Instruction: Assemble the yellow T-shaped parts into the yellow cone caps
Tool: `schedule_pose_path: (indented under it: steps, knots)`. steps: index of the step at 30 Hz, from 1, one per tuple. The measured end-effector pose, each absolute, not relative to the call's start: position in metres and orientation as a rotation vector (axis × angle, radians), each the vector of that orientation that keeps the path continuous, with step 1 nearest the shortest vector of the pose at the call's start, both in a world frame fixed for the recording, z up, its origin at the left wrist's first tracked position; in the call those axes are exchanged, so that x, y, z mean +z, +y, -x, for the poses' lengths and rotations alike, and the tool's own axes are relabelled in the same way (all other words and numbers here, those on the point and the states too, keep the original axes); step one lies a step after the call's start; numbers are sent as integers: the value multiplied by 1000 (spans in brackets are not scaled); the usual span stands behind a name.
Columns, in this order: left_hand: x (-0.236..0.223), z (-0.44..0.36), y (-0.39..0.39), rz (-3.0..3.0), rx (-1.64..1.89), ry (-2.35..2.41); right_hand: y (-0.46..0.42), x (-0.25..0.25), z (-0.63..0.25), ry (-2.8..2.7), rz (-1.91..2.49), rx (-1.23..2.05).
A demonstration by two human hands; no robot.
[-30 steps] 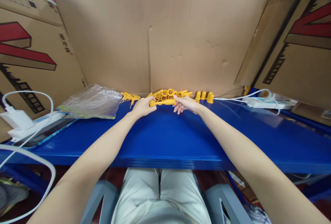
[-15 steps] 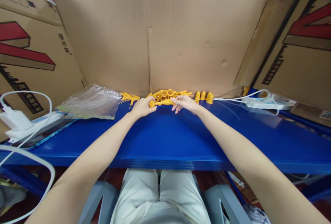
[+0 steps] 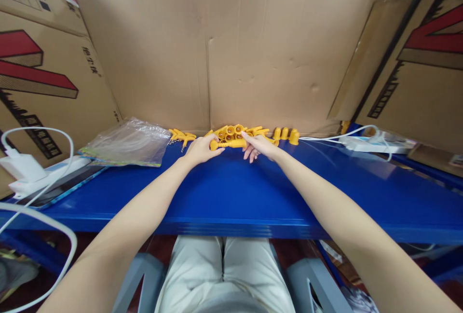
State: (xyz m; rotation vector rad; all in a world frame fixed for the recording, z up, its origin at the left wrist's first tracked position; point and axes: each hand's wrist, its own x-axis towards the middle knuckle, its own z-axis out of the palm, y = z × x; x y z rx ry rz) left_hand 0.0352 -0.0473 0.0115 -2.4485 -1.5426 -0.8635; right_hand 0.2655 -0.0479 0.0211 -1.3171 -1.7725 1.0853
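A slim yellow plastic piece (image 3: pixel 234 144) with a round knob at its left end lies level between my hands, near the back of the blue table. My left hand (image 3: pixel 201 150) is closed around the knob end, thumb in front. At the other end, my right hand (image 3: pixel 261 147) has its thumb above and its curled fingers below the piece. Just behind is a heap of yellow cup-shaped parts (image 3: pixel 230 130), several with their round openings facing me. My right hand partly covers the heap. Yellow branched pieces (image 3: pixel 183 135) with small metal chains lie left of my left hand.
Yellow dome-shaped caps (image 3: pixel 294 136) stand to the right of the heap. Clear plastic bags (image 3: pixel 126 143) lie at the left. White power strips (image 3: pixel 378 144) and cables sit on both sides. A cardboard sheet (image 3: pixel 253 57) walls off the back; the blue table (image 3: pixel 231 192) has a front edge near my lap.
My right hand has shifted slightly right, and its thumb has lifted a little. More of the slim yellow piece shows between my hands. My left hand has hardly moved.
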Motion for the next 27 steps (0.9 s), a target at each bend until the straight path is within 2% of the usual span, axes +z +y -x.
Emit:
schedule_pose_path:
  steps: [6,12,27]
  knots:
    - [12,-35,-47,2438,-872,-1565,-44,21,-280,-1864,1238,1245]
    - [12,-35,-48,2423,-842,-1601,-41,17,-286,-1857,1091,1217]
    - [10,-34,-47,2424,-816,-1570,-42,20,-281,-1794,1105,1241]
